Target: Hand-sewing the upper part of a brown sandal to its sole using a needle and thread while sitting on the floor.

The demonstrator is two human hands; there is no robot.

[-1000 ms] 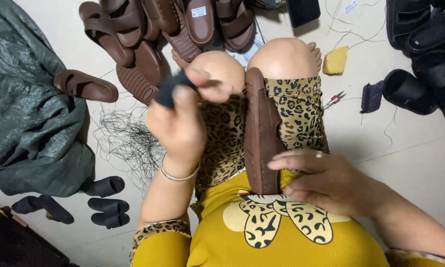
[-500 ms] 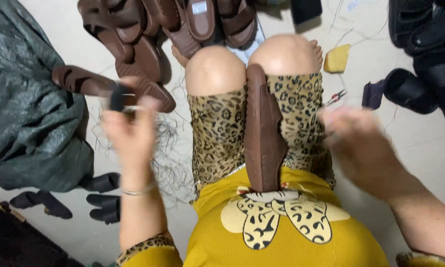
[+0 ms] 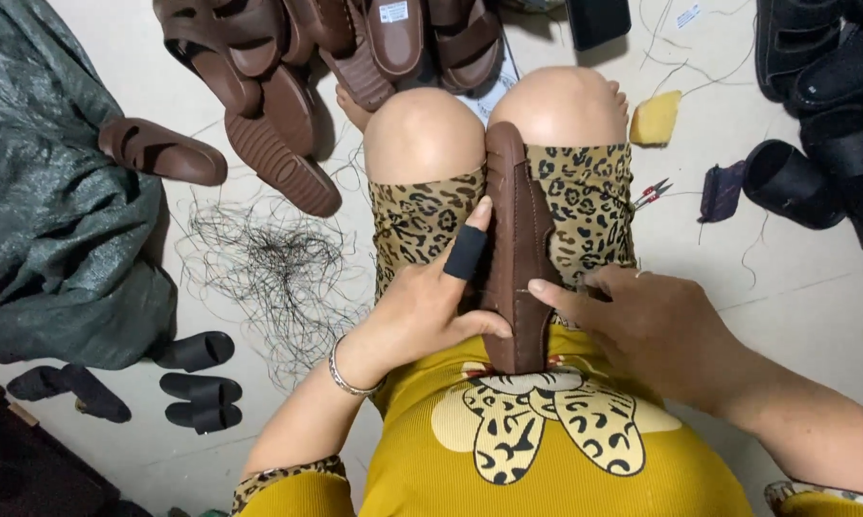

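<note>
A brown sandal sole stands on edge between my knees, running from my knees down to my yellow shirt. My left hand grips its left side, thumb under the lower part, the index finger wearing a black sleeve and lying along the sole. My right hand touches the sole's right edge with the index fingertip, the other fingers curled on my leopard-print lap.
A pile of brown sandals lies on the floor beyond my knees, one more to the left. Loose black thread, a grey-green cloth, black straps, black sandals, a yellow sponge and small snips surround me.
My left hand came back from the left, where it was raised over the thread, and took hold of the sole. My right hand moved in to the sole's right edge.
</note>
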